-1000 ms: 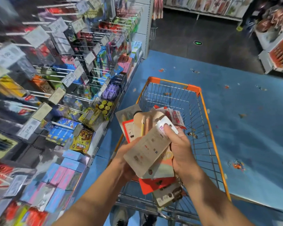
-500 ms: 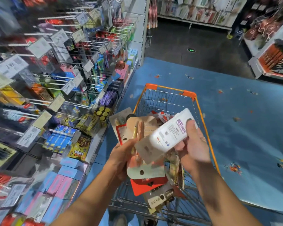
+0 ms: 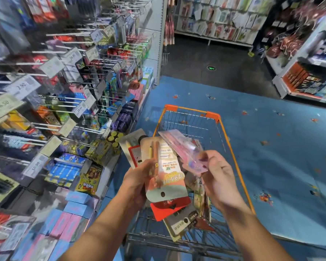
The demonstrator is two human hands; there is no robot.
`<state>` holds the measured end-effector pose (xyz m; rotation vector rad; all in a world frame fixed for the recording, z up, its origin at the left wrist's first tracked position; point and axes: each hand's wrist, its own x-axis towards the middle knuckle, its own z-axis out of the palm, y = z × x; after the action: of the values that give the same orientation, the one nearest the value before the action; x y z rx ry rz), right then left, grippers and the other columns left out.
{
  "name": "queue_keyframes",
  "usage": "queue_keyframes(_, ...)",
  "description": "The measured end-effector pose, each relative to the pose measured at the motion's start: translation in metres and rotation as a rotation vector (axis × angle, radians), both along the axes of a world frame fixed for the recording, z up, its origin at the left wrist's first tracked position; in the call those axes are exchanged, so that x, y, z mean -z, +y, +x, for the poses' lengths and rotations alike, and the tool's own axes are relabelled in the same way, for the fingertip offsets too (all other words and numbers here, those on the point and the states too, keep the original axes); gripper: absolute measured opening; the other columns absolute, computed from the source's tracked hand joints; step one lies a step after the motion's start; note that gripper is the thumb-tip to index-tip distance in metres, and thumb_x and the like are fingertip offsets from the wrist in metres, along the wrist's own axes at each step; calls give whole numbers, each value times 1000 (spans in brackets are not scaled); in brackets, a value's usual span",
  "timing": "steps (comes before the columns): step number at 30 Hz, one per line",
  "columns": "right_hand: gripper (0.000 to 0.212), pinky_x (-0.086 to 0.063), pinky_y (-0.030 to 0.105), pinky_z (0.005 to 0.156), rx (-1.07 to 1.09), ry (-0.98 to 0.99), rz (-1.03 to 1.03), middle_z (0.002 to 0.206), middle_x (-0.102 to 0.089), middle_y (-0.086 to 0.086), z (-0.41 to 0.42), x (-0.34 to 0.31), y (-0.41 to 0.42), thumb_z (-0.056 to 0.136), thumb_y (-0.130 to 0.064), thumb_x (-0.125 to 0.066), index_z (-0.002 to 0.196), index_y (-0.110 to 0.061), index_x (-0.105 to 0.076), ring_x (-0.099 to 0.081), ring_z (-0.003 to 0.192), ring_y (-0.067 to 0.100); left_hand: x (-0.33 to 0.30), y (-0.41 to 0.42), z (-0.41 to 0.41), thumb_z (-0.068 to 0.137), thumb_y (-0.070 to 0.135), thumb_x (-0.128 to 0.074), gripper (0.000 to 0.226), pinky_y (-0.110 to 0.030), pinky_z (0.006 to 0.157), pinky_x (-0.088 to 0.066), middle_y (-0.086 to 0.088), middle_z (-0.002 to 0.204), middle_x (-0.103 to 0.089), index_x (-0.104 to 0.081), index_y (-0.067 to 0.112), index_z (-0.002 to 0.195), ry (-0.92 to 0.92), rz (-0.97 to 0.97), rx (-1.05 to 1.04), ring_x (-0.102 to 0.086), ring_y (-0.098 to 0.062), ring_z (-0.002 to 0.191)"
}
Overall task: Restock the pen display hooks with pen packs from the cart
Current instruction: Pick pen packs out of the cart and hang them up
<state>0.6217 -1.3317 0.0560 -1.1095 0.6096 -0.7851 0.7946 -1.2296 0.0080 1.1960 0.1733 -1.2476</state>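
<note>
Pink pen pack (image 3: 184, 153) pinched in right-hand fingers (image 3: 205, 161); left hand (image 3: 137, 178) grips stacked packs (image 3: 164, 170).

pen packs (image 3: 166, 170): fanned stack of carded packs, peach one on top, hang-hole end pointing down, sitting above cart | pink pack (image 3: 184, 151): translucent, tilting, overlapping stack's upper right | cart (image 3: 192, 110): orange-rimmed wire basket, standing on blue floor | display hooks (image 3: 68, 102): metal prongs jutting out at left, carrying price tags
</note>
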Motion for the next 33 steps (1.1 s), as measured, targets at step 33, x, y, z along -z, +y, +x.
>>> queue_keyframes(33,49,-50,21,57,-697,-231,549,55,-62,-9,73,-86,172,103,-29,-45,61,-22,-70,-60,53,4,-108,288,-68,70,23,-84,65,-60,99,-54,-23,123,-72,-67,6,130,-239,-80,-740,-68,-46,114)
